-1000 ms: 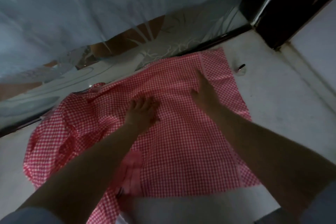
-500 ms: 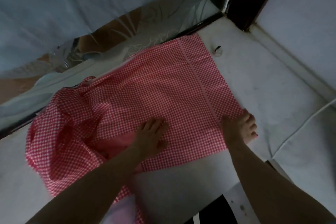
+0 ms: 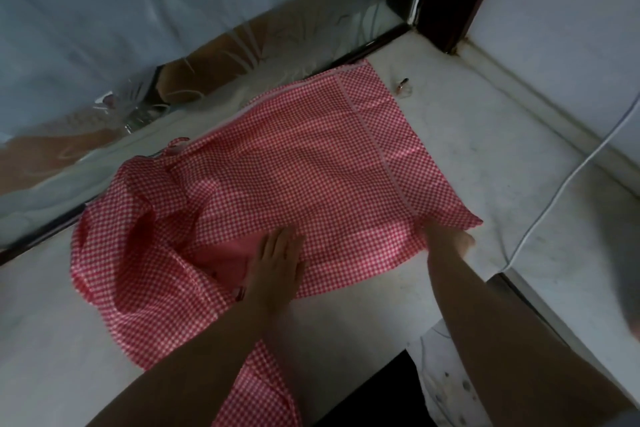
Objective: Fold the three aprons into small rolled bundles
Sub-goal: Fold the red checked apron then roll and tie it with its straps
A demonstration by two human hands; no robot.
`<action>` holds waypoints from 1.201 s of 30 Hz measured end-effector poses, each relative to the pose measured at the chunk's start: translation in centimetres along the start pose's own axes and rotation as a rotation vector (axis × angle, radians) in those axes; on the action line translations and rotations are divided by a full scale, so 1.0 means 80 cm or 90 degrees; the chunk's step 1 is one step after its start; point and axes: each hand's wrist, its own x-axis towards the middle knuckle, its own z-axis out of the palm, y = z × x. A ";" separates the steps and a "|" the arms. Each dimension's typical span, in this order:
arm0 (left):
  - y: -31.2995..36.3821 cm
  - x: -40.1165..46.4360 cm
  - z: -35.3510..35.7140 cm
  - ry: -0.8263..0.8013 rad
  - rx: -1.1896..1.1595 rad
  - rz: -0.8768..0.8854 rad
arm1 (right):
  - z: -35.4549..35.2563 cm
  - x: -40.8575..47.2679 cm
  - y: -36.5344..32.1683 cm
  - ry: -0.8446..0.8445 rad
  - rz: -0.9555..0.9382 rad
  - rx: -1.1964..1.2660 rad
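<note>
Hands, left (image 3: 275,262) flat on one checked apron (image 3: 294,177), right (image 3: 446,241) pinching its corner

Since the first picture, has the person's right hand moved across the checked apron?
Yes. The right hand has slid from the far middle to the apron's near right corner, away from the small metal object.

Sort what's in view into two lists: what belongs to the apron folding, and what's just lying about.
Belongs to the job:
- red checked apron, spread on the white surface
- left hand, flat on the apron
- right hand, at the apron's near right corner

Just lying about:
- small metal clip beyond the apron
- white cable at the right
</note>
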 end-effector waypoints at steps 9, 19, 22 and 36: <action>-0.017 -0.064 0.010 0.029 0.008 0.007 | -0.019 -0.002 -0.005 0.182 -0.108 -0.127; -0.026 -0.111 -0.017 0.203 -0.041 -0.323 | 0.112 -0.116 0.066 -0.435 -0.795 -0.526; -0.035 -0.115 -0.040 0.321 -0.099 -0.459 | 0.149 -0.137 0.092 -0.646 -0.812 -0.701; -0.244 -0.170 -0.070 0.029 -0.467 -0.725 | 0.213 -0.215 0.081 -0.571 -0.824 -0.761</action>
